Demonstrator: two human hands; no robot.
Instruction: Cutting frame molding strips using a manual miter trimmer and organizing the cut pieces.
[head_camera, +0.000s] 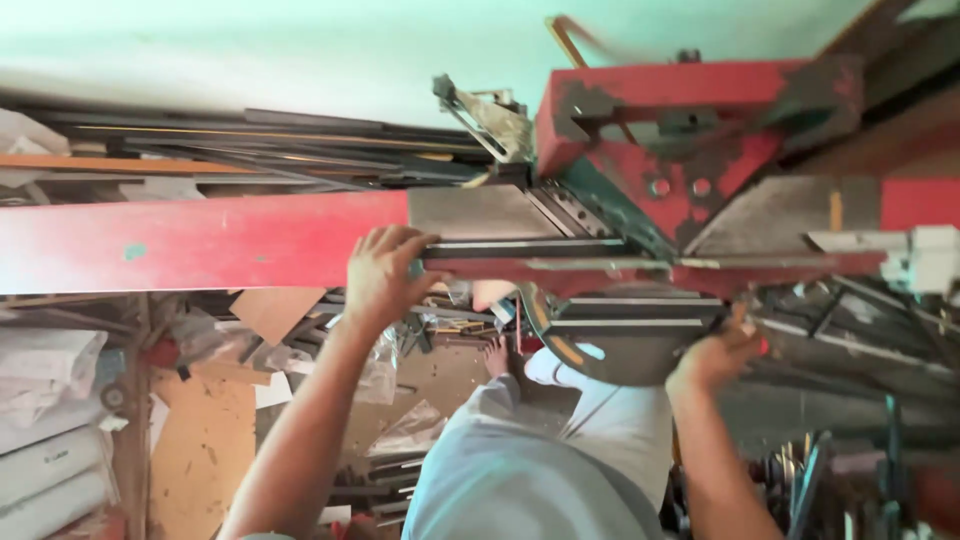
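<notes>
The scene is viewed from a single head-worn camera, aimed steeply downward, close above the hands (385, 270) on a red saw frame (200, 240).

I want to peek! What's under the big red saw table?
Under the red saw table shows a round blade, near the right hand, plus floor clutter. The blade's top is hidden by the table.

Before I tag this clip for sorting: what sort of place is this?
Probably a metal or framing workshop: the left hand presses a metal strip on a worn red cutting machine, with long metal bars stacked behind and board offcuts below.
</notes>
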